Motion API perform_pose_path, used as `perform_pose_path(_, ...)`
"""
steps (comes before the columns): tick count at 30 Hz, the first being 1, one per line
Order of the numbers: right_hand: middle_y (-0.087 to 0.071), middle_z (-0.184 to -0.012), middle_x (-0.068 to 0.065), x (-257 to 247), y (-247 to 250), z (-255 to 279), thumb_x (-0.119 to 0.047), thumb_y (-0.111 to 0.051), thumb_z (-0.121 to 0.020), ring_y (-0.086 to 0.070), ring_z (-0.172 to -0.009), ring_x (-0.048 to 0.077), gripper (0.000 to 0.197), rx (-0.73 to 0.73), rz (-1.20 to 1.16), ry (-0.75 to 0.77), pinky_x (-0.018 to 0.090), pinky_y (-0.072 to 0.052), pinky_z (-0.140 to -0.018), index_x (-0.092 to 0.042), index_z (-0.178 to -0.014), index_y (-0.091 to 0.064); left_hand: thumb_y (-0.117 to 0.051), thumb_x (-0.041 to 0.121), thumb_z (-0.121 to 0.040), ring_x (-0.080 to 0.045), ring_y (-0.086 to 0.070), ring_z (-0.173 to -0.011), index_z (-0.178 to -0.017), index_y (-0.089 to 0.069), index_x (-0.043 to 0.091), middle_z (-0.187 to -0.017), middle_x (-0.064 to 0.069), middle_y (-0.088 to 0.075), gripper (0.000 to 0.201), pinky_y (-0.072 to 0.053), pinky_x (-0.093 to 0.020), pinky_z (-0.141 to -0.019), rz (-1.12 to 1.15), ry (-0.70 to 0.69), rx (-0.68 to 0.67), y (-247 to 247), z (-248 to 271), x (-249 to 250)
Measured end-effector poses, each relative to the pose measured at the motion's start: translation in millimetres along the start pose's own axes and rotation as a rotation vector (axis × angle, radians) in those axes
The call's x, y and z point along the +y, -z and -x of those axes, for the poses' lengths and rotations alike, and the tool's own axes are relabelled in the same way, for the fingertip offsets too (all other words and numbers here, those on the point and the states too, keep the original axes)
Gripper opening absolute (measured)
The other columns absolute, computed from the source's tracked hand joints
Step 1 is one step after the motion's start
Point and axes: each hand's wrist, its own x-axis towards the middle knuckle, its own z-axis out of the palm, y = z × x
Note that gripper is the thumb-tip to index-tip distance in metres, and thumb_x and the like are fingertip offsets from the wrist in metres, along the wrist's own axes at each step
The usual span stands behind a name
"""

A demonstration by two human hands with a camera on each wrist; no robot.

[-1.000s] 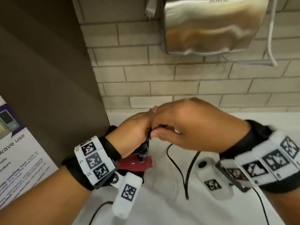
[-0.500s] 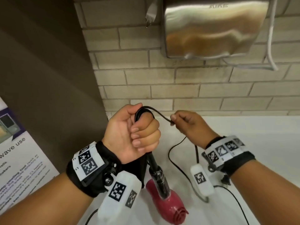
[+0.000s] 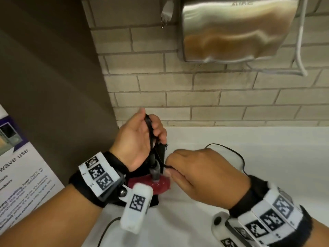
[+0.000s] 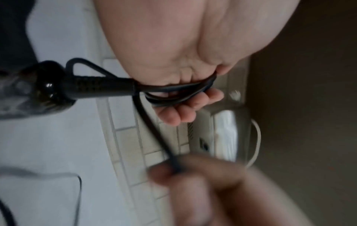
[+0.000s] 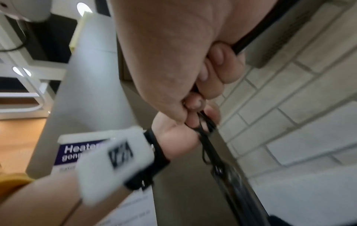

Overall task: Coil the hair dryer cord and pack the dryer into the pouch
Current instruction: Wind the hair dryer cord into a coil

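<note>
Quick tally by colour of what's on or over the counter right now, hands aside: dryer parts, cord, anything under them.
Red: 1, the hair dryer body
Black: 3, the dryer handle, the cord and the black pouch lying under the dryer
White: 1, the counter
Total: 5
The left hand holds the cord loops; the right hand pinches the cord.

Thin black rubber cord (image 3: 151,129) looped in left hand (image 3: 137,139); glossy black dryer handle (image 3: 154,168) below it, dark red plastic dryer body (image 3: 151,185) under the wrist. Black fabric pouch (image 3: 161,154) between left hand and right hand (image 3: 204,177). Plain white desk (image 3: 267,166) right of right hand. Wristbands (image 3: 99,175) white, black square-code pattern, black straps. Beige brick wall (image 3: 195,97) beyond both hands.
</note>
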Motion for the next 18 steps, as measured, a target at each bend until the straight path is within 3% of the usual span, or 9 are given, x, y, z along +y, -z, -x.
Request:
perform_pose_path(4, -0.07, -0.088, -0.007, 11, 35, -21, -0.038, -0.044, -0.097, -0.066, -0.065, 0.02, 0.03, -0.009, 0.008, 0.05, 0.036, -0.054, -0.053, -0.023, -0.096, -0.07, -0.034, 0.053, -0.097, -0.026, -0.049, -0.069, -0.071, -0.057, 0.006, -0.067, -0.01, -0.052, 0.058, -0.038, -0.038, -0.075, -0.523, -0.002, -0.082, -5, 7, -9)
perform_pose_path(6, -0.069, -0.086, -0.013, 18, 51, -29, -0.039, -0.055, -0.095, -0.062, -0.065, 0.009, 0.02, -0.001, -0.013, 0.059, 0.03, -0.051, -0.056, -0.033, -0.094, -0.074, -0.033, 0.05, -0.1, -0.031, -0.046, -0.068, -0.07, -0.053, 0.0, -0.064, -0.016, -0.051, 0.062, -0.037, -0.042, -0.076, -0.54, 0.028, -0.131, -6, 10, -5)
perform_pose_path(9, -0.061, -0.076, -0.016, 24, 66, -38, -0.049, -0.063, -0.089, -0.052, -0.063, 0.004, 0.019, 0.04, -0.011, 0.049, 0.03, -0.049, -0.056, -0.034, -0.088, -0.074, -0.029, 0.039, -0.105, -0.029, -0.041, -0.054, -0.059, -0.048, 0.007, -0.055, -0.01, -0.047, 0.059, -0.036, -0.039, -0.062, -0.584, 0.118, -0.194, -12, 15, 2)
perform_pose_path(12, -0.061, -0.071, -0.016, 30, 67, -47, -0.056, -0.06, -0.084, -0.057, -0.064, 0.005, 0.029, 0.073, -0.079, 0.02, 0.034, -0.052, -0.058, -0.031, -0.086, -0.074, -0.029, 0.037, -0.104, -0.023, -0.033, -0.045, -0.057, -0.042, 0.012, -0.053, -0.008, -0.038, 0.055, -0.022, -0.041, -0.051, -0.449, 0.223, -0.221, -19, 19, 5)
perform_pose_path(14, -0.065, -0.071, -0.015, 37, 61, -50, -0.05, -0.068, -0.083, -0.062, -0.067, 0.005, 0.024, 0.095, -0.306, -0.046, 0.037, -0.055, -0.064, -0.028, -0.085, -0.075, -0.029, 0.046, -0.103, -0.018, -0.029, -0.043, -0.057, -0.042, 0.015, -0.051, -0.002, -0.035, 0.057, -0.016, -0.036, -0.047, -0.274, 0.312, -0.291, -18, 19, 9)
perform_pose_path(16, -0.07, -0.07, -0.002, 46, 51, -51, -0.036, -0.076, -0.082, -0.065, -0.067, 0.011, 0.019, 0.122, -0.627, -0.141, 0.036, -0.057, -0.067, -0.018, -0.082, -0.074, -0.03, 0.053, -0.1, -0.015, -0.027, -0.041, -0.055, -0.041, 0.014, -0.049, 0.0, -0.031, 0.061, -0.014, -0.032, -0.044, -0.136, 0.385, -0.409, -13, 19, 13)
perform_pose_path(18, -0.059, -0.064, 0.011, 55, 39, -48, -0.023, -0.075, -0.087, -0.053, -0.06, 0.01, 0.018, 0.182, -0.785, -0.19, 0.025, -0.046, -0.06, -0.008, -0.077, -0.07, -0.033, 0.052, -0.1, -0.016, -0.022, -0.041, -0.053, -0.034, 0.012, -0.049, -0.001, -0.025, 0.061, -0.008, -0.033, -0.043, 0.008, 0.432, -0.519, -9, 20, 17)
